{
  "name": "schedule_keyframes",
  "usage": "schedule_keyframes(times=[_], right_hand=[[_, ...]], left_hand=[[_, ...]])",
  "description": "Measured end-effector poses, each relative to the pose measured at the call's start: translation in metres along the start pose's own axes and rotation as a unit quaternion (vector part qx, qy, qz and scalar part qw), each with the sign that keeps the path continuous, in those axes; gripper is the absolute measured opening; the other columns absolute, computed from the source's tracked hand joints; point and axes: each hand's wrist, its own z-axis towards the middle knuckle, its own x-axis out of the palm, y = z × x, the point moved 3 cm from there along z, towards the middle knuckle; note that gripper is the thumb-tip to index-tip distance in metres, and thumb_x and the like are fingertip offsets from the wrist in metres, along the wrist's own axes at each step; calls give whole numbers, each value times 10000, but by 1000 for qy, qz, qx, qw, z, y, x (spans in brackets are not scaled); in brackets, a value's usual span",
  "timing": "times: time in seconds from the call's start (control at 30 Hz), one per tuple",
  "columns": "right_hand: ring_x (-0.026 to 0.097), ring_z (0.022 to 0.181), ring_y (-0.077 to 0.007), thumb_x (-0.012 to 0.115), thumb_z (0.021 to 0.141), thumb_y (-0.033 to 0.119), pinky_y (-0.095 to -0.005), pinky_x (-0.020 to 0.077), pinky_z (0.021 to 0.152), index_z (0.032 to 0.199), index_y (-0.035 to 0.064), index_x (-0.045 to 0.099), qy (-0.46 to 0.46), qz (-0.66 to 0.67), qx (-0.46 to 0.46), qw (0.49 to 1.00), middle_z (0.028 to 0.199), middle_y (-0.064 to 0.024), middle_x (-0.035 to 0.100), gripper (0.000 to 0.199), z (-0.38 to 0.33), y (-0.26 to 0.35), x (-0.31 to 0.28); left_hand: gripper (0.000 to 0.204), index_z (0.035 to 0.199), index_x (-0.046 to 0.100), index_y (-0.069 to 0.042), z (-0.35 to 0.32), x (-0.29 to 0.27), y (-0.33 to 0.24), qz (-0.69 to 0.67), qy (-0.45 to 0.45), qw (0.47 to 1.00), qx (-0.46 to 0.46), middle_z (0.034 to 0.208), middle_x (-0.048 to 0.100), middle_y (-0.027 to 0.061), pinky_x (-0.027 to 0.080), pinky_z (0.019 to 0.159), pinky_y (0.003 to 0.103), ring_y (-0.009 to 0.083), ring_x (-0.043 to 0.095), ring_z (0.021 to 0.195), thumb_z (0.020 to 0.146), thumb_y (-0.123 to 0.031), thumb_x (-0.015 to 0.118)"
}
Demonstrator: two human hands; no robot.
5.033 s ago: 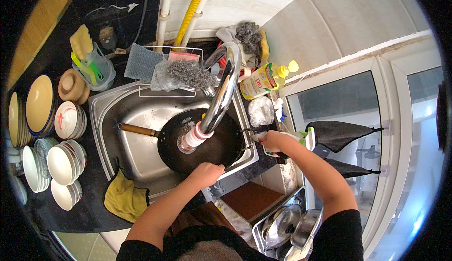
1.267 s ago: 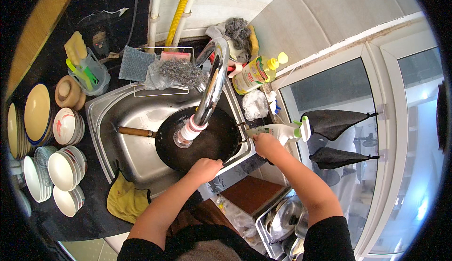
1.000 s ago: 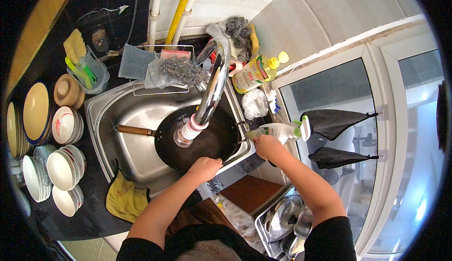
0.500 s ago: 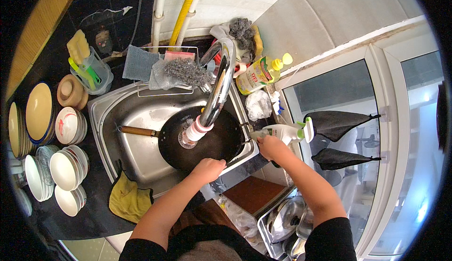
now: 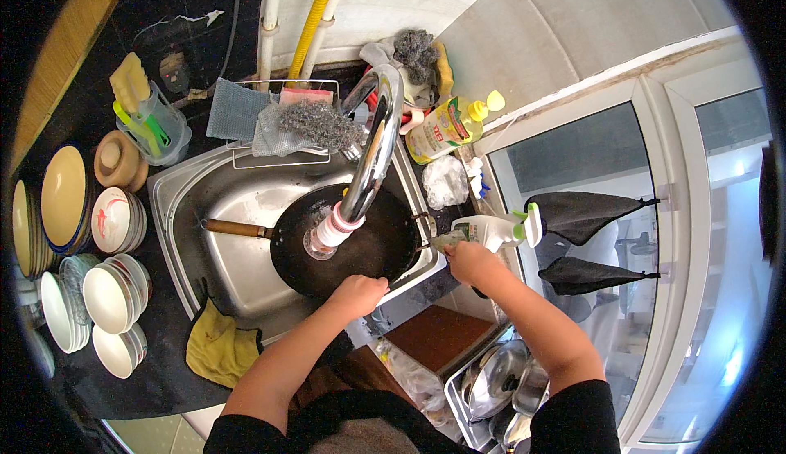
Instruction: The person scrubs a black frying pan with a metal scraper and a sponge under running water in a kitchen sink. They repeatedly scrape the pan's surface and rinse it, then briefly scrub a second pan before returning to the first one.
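A dark wok (image 5: 344, 262) with a wooden handle (image 5: 233, 227) lies in the steel sink (image 5: 225, 266). The chrome faucet (image 5: 372, 180), with a pink and white nozzle (image 5: 338, 229), hangs over it. My left hand (image 5: 359, 295) is closed at the wok's near rim; its fingertips are partly hidden. In my closed right hand (image 5: 471, 263) is a grey-green scrubbing pad (image 5: 446, 241), beside the small metal loop handle (image 5: 425, 229) on the wok's right side. Just behind that hand stands a white and green spray bottle (image 5: 491, 229).
Bowls (image 5: 110, 298) and plates (image 5: 65, 196) are stacked to the left. A yellow cloth (image 5: 219, 343) drapes over the counter's near edge. Steel wool (image 5: 315, 122) sits on a wire rack behind the sink, near a yellow soap bottle (image 5: 442, 131). Pot lids (image 5: 495, 380) stand below right.
My right hand and the pad have shifted slightly nearer to me along the loop handle. My left hand stays at the wok's rim. The whole view has moved a little.
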Motion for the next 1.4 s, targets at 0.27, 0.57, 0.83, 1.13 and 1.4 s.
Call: schedule_keyframes(times=[0.27,0.57,0.83,1.13,1.4], right_hand=[[631,844,-351,521,786,119,-417,512,745,1057,74,626,0,-42,-67,997,907,-183,648,295,4,0,8],[633,871,-365,561,719,75,-445,511,755,956,60,661,13,5,24,1000,954,-194,644,257,55,-6,5],[635,881,-356,680,623,21,-442,513,742,846,-7,675,88,-53,-22,994,936,-199,648,224,82,-22,21],[637,854,-362,684,596,-26,-430,517,708,1078,95,634,160,-163,-113,967,918,-170,658,499,51,-2,1],[643,737,-334,490,849,179,-429,514,673,1156,189,579,-25,-2,-16,1000,789,-160,652,320,50,-28,39]], left_hand=[[221,761,543,-25,0,4,-1,3,-8,1000,4,657,608,188,496,602,457,357,625,664,869,-217,525],[218,760,540,-28,0,3,-6,-6,-9,1000,6,652,604,190,493,585,460,360,623,660,865,-218,527],[262,762,540,-33,1,5,-5,-11,-12,1000,14,631,595,190,487,564,475,375,611,621,881,-263,500],[224,758,550,-27,-2,0,0,6,-13,1000,2,635,604,187,493,570,456,356,622,636,866,-220,522],[242,755,548,-27,-1,2,-9,19,-8,1000,18,646,607,185,495,576,452,352,622,636,870,-238,525]])
